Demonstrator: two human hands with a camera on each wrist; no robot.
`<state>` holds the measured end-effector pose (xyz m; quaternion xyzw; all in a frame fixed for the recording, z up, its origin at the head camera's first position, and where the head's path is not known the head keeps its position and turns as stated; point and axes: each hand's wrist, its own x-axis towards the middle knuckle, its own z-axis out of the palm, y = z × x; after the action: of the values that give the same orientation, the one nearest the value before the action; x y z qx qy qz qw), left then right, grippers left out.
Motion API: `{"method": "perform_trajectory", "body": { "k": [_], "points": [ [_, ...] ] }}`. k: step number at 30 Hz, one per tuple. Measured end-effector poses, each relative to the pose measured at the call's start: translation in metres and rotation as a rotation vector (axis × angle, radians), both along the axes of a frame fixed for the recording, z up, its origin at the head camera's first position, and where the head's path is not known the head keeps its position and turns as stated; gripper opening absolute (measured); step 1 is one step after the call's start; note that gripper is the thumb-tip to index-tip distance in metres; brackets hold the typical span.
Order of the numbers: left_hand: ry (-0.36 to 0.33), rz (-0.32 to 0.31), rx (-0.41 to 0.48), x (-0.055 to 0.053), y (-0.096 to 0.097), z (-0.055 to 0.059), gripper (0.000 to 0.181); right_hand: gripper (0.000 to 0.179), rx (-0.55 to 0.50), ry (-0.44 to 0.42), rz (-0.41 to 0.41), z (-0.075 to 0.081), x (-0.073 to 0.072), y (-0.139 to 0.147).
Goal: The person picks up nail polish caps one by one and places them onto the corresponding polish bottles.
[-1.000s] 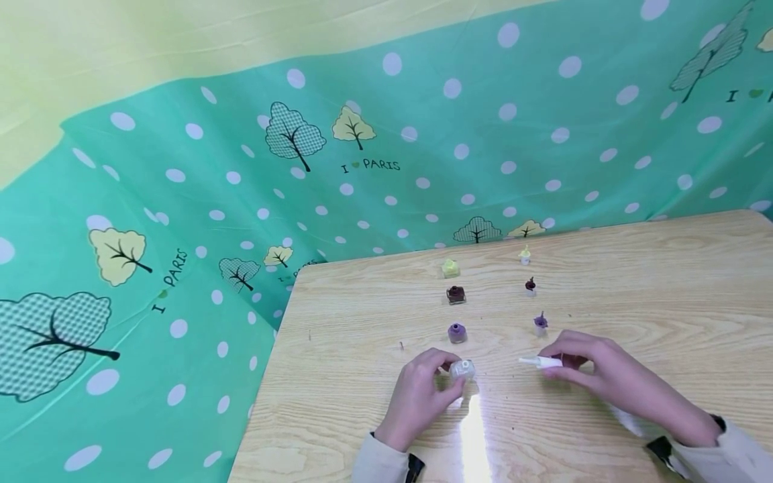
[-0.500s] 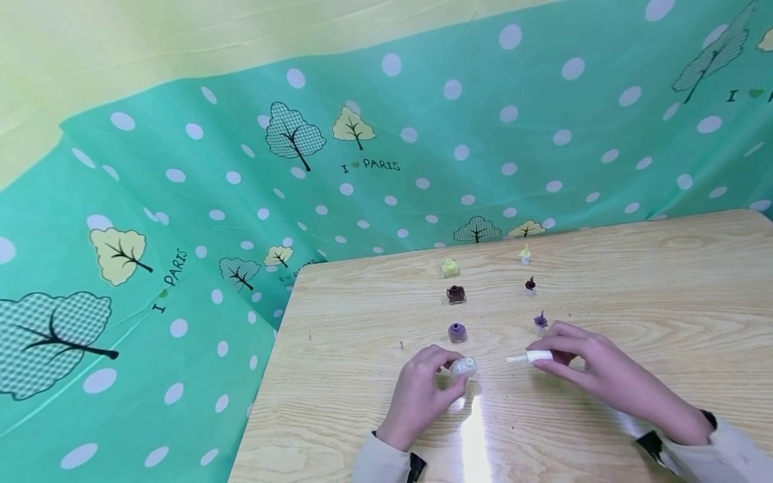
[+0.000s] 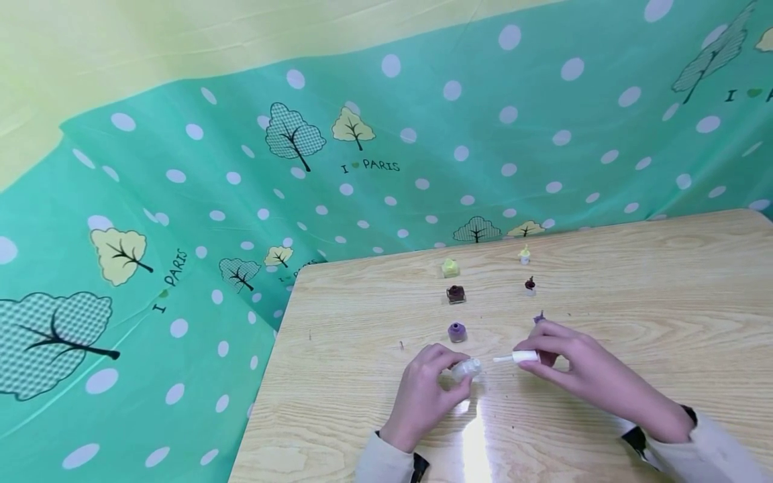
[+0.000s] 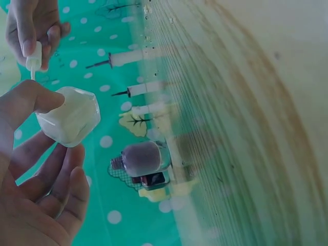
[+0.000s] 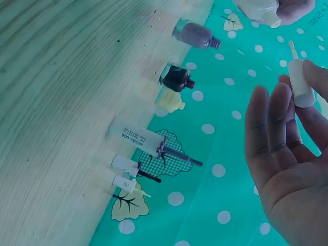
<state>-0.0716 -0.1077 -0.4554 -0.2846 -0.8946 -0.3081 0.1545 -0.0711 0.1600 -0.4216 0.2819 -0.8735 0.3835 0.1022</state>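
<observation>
My left hand [image 3: 423, 396] pinches a small faceted bottle of white nail polish [image 4: 72, 117] between thumb and fingers. The bottle is tilted, its open neck [image 5: 275, 22] facing the right hand. In my right hand [image 3: 582, 362], thumb and fingers pinch the white nail polish cap [image 5: 302, 82]. Its white brush [image 3: 503, 359] points left toward the bottle's neck, a short gap apart from it. Just behind the left hand stands an open purple polish bottle [image 3: 457, 333]. The purple brush cap [image 3: 539, 316] stands behind the right hand, partly hidden by it in the head view.
Farther back stand an open dark red polish bottle [image 3: 455, 294] and a pale yellow one [image 3: 450, 268]. To their right are the dark red brush cap [image 3: 530, 285] and the yellow brush cap [image 3: 525, 255], brushes up. A patterned green cloth [image 3: 362, 201] hangs behind the wooden table [image 3: 338, 302].
My right hand has moved left with the white brush cap, closing much of the gap to the bottle. The left hand has tipped the bottle further toward the right.
</observation>
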Motion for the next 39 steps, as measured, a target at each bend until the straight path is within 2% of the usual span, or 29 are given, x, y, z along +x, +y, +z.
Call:
{"method": "perform_trajectory", "body": {
  "k": [4, 9, 16, 26, 39],
  "points": [
    [0.016, -0.004, -0.009, 0.001, 0.001, 0.001, 0.026, 0.015, -0.001, -0.012, 0.01, 0.0, 0.0, -0.004],
    [0.025, -0.007, -0.022, 0.002, 0.002, 0.003, 0.027, 0.014, 0.011, 0.016, 0.038, 0.0, -0.001, -0.008],
    [0.037, -0.01, -0.032, 0.002, 0.002, 0.002, 0.027, 0.013, 0.03, 0.013, 0.039, -0.001, -0.001, -0.012],
    [-0.007, -0.01, -0.019, 0.004, 0.003, 0.003, 0.026, 0.011, 0.057, 0.005, 0.041, -0.001, -0.001, -0.018],
    [0.01, -0.016, -0.039, 0.003, 0.003, 0.002, 0.027, 0.011, 0.095, 0.012, 0.062, -0.001, -0.003, -0.023]
  ]
}}
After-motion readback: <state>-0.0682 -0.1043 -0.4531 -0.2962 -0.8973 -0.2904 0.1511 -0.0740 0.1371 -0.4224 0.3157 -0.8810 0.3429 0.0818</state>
